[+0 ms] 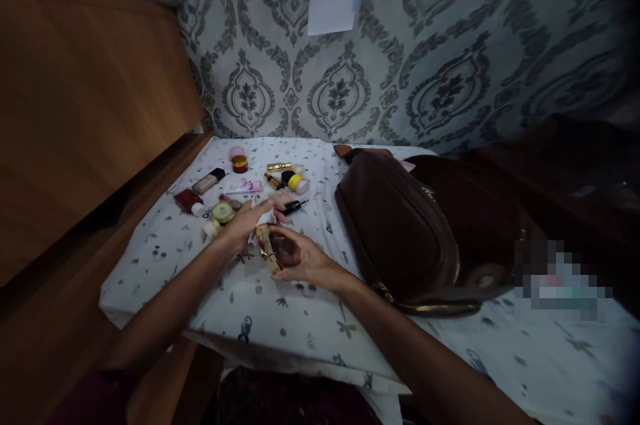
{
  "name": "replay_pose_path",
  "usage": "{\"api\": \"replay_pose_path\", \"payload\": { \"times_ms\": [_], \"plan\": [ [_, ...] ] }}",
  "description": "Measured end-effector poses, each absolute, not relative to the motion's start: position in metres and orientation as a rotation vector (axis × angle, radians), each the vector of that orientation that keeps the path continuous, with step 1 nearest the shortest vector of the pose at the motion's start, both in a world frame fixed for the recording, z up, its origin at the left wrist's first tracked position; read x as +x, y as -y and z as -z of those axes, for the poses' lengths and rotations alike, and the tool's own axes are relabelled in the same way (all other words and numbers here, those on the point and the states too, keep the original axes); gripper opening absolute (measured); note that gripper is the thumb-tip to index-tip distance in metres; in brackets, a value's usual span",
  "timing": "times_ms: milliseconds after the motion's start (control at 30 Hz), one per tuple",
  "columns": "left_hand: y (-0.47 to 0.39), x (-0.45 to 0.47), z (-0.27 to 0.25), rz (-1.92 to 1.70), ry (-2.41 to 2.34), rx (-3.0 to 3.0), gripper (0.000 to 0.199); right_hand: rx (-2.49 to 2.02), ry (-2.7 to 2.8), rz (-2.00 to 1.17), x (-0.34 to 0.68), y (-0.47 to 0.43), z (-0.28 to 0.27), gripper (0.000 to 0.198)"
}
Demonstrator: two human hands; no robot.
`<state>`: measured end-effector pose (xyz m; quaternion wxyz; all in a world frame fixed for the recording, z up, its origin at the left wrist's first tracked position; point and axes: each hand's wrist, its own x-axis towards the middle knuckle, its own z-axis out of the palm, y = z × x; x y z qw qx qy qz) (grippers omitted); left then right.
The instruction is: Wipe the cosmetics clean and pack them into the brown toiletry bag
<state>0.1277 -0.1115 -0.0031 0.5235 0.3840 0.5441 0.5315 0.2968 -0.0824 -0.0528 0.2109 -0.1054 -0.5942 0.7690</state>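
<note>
Your right hand [305,258] is clenched around a small glass bottle with gold trim [273,248], holding it just above the white printed sheet [280,325] that covers the bed, near the middle of the scene. Your left hand [253,218] rests just left of it, its grip closed on a white tissue or cloth [265,215] that touches the top of the bottle; whether the cloth is pressed against the glass cannot be told, as the fingers hide the contact. Beyond your hands, on the far left of the sheet, a group of cosmetics lies loose: a dark red bottle [189,199], a foundation tube with a black cap [209,181], a pink tube [243,187], a small red jar [239,163], a gold stick [279,166], a yellow-banded container [297,182], a round green-lidded pot [223,212] and a black pen-like item [293,207]. A large brown handbag [400,231] lies to the right, well apart from the group. Judged from this layout, one item is in hand under the cloth and the others lie untouched on the sheet; which of them have already been handled cannot be determined. A wooden bed frame [75,111] stands at the left.
</note>
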Motion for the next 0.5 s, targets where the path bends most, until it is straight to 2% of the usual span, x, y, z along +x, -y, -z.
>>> {"api": "replay_pose_path", "payload": {
  "times_ms": [167,333,500],
  "plan": [
    [0.114,0.125,0.011,-1.358,-1.270,1.025,0.051,-0.387,1.563,-2.136,0.295,0.082,0.051,0.083],
    [0.120,0.125,0.011,-1.422,-1.337,1.340,0.050,-0.455,1.590,-2.056,0.296,0.085,0.047,0.086],
    [0.131,0.133,-0.001,-1.397,-1.342,1.725,0.049,-0.579,1.560,-1.933,0.295,0.084,0.051,0.078]
  ]
}}
